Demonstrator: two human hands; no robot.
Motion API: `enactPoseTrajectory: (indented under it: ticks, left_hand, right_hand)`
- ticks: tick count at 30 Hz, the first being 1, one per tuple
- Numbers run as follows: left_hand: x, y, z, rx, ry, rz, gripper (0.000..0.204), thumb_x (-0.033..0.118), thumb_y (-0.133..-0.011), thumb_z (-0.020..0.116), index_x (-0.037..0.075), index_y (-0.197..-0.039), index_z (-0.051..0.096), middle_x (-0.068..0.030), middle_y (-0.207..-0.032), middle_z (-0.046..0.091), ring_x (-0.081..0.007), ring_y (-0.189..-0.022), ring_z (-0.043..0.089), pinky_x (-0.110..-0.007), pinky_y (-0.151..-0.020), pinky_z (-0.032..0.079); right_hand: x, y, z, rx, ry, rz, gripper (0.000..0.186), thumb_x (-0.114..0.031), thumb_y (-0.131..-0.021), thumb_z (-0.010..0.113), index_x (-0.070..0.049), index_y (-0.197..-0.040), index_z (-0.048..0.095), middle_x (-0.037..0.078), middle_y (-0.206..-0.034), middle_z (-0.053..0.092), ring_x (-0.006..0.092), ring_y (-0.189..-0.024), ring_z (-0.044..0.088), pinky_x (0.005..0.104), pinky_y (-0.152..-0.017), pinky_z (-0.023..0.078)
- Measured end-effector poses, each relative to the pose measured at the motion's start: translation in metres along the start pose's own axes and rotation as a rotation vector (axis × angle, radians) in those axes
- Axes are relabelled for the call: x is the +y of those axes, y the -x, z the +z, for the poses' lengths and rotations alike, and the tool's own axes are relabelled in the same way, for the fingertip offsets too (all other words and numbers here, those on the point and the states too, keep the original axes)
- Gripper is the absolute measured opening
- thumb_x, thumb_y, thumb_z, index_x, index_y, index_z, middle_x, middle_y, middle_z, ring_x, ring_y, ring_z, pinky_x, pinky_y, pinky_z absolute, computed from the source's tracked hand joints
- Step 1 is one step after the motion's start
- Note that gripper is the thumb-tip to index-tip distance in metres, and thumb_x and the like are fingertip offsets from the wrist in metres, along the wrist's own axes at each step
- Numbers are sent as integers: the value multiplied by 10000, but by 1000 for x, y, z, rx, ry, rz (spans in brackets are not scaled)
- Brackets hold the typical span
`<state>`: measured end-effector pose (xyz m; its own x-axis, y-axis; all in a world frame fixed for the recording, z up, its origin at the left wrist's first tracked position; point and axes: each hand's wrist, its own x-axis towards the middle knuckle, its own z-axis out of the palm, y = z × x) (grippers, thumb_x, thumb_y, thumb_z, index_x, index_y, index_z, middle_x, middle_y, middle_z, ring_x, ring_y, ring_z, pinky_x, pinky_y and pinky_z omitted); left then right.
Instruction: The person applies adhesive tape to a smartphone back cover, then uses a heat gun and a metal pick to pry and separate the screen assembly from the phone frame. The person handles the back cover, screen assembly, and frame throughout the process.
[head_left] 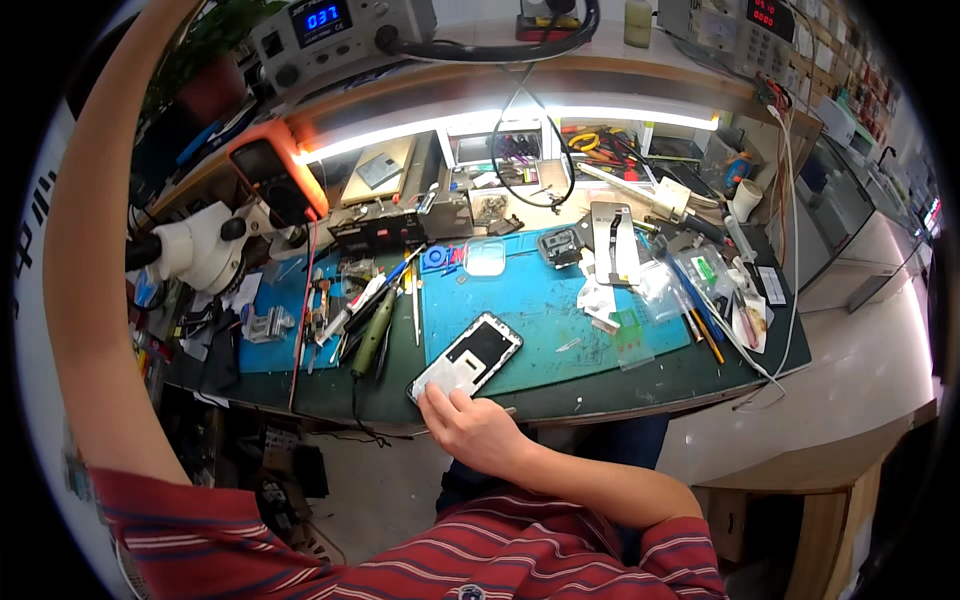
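An opened phone (466,357), with a silver frame and a black panel, lies tilted on the near edge of a blue work mat (550,300). My right hand (472,425) comes in from the lower right and grips the phone's near end, fingers curled over its edge. My left arm (90,250) rises along the left side and leaves the picture at the top, so that hand is hidden. I wear a red striped shirt.
A white microscope (200,245) and an orange multimeter (275,175) stand at the left. Screwdrivers and tweezers (372,322) lie left of the mat. A second phone frame (615,240), plastic bags and pens crowd the right. Bench instruments (335,30) sit on the shelf above.
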<state>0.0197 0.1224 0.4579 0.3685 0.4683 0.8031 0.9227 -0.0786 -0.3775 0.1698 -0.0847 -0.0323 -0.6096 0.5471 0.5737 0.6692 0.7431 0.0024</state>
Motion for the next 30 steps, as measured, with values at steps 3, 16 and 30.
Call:
enactPoseTrajectory:
  ticks: [3, 16, 30]
  left_hand:
    - [-45, 54, -13, -122, 407, -309, 400, 405, -969, 690, 9, -1010, 652, -123, -805, 694, -255, -700, 686, -400, -654, 536]
    - [151, 282, 45, 130, 1813, -861, 277, 302, -1027, 663, 77, -934, 531, -10, -745, 548, -131, -636, 587, -317, -626, 517]
    - [240, 346, 114, 204, 2034, -1051, 233, 83, -1026, 572, 5, -1216, 461, -22, -746, 521, -134, -703, 577, -331, -725, 544]
  right_hand:
    - [-9, -1, -8, 67, 1, -66, 366, -182, -847, 672, 10, -1157, 713, 89, -1186, 660, 149, -834, 609, 252, -607, 502]
    - [66, 63, -67, -27, 102, -278, 285, -229, -879, 765, -68, -1113, 744, 39, -1197, 706, 77, -729, 587, 225, -541, 438]
    - [127, 30, -101, -218, -125, 438, 338, -241, -938, 752, -50, -1182, 619, 115, -944, 655, 304, -840, 673, 386, -734, 538]
